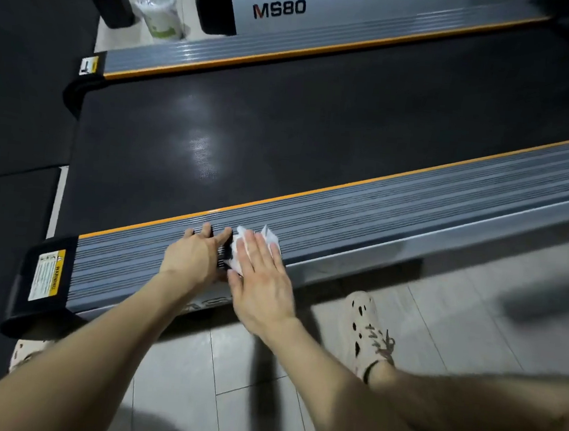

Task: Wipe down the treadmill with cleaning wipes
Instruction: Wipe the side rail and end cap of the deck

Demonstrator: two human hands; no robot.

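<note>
head view: crumpled white wipe (pixel 270 237) lies on the ribbed near side rail (pixel 449 202) of the treadmill (pixel 283 129), not far from the end cap (pixel 43 283). the right hand (pixel 263 282) presses it flat, fingers straight and close together. left hand (pixel 197 254) rests just beside it, fingers slightly spread on the ribs. risk: the wipe may bunch across the ribs and skip the grooves. the treadmill's long axis runs lower left to upper right.

- The treadmill (pixel 283 129) lies flat, with a black belt between two grey ridged rails that have orange edges.
- A white crumpled wipe (pixel 237 256) lies on the near rail, under the flat right hand (pixel 263 282).
</note>
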